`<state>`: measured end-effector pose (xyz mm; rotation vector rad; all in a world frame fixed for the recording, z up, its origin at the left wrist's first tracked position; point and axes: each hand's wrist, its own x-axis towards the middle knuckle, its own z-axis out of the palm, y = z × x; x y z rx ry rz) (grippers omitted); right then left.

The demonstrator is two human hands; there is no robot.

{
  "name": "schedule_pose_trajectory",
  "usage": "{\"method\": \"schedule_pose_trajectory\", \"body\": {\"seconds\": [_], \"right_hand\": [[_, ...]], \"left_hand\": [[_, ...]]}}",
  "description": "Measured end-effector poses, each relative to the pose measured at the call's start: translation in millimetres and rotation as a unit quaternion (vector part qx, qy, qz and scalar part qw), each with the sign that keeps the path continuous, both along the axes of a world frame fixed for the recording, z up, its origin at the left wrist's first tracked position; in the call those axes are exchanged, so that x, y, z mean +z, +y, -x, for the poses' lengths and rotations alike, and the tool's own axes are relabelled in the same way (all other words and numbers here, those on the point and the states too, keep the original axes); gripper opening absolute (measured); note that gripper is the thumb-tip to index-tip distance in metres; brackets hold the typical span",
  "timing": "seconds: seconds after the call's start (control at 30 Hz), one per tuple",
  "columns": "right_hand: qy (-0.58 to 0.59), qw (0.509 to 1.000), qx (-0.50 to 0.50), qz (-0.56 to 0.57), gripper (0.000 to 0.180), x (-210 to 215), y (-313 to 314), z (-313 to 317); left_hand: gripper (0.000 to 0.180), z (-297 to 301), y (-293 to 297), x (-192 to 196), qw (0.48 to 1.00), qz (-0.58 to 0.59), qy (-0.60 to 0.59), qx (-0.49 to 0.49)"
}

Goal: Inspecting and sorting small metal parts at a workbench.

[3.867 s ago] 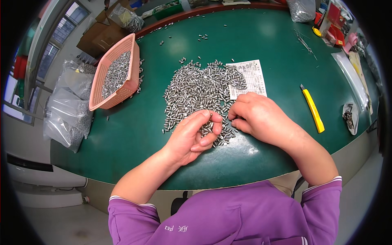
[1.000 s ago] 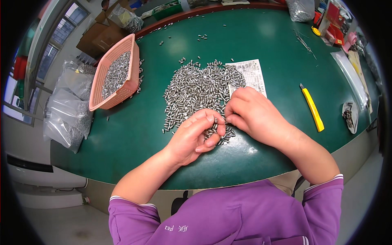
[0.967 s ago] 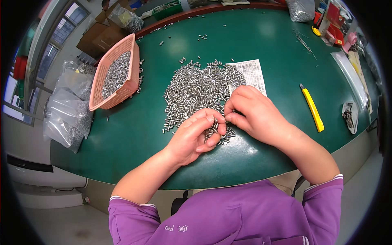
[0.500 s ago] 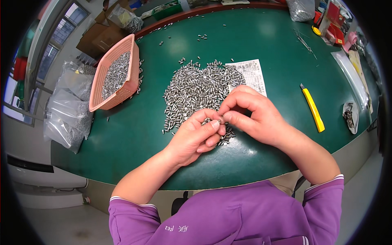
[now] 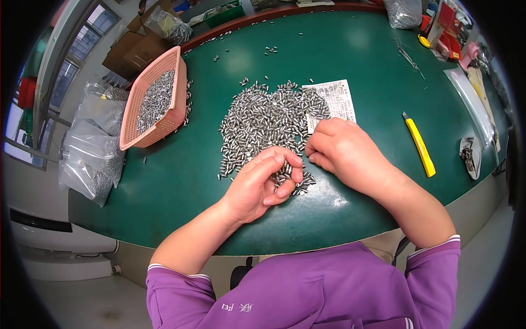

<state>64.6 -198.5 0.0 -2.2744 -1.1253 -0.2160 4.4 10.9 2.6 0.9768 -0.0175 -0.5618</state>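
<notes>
A wide heap of small silver metal pins (image 5: 263,118) lies in the middle of the green table (image 5: 181,186). My left hand (image 5: 257,186) is cupped palm-up at the heap's near edge, its curled fingers holding several pins. Just to its right, my right hand (image 5: 345,151) rests knuckles-up on the table, fingertips pinched together at the heap's edge close to the left fingertips; what they pinch is hidden. A printed paper slip (image 5: 334,101) lies partly under the heap and beside the right hand.
A pink plastic basket (image 5: 170,115) with more pins stands at the left, clear plastic bags (image 5: 90,159) beyond the table's edge. A yellow utility knife (image 5: 421,145) lies at the right, a small bag of dark parts (image 5: 471,153) past it. Loose pins are scattered at the back.
My right hand has slid slightly toward the heap and lowered, its fingertips staying near the left hand. The left hand has kept its cupped hold on the pins.
</notes>
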Motion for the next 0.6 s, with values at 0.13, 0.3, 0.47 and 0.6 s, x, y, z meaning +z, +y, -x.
{"method": "schedule_pose_trajectory", "body": {"seconds": [0.13, 0.3, 0.47, 0.6], "right_hand": [[-0.008, 0.999, -0.003, -0.039, 0.011, 3, 5, 3], [0.047, 0.987, 0.039, -0.147, 0.01, 11, 8, 3], [0.101, 0.967, 0.124, -0.197, 0.011, 10, 9, 4], [0.104, 0.964, 0.112, -0.216, 0.012, 8, 8, 1]], "left_hand": [[0.022, 0, 0, 1, 1.0, -0.004, 0.005, 0.005], [0.014, 0, -1, -3, 1.0, 0.007, 0.007, -0.015], [0.014, 2, -2, -1, 0.999, 0.004, 0.015, -0.029], [0.014, 1, -2, 0, 0.999, 0.008, 0.015, -0.027]]}}
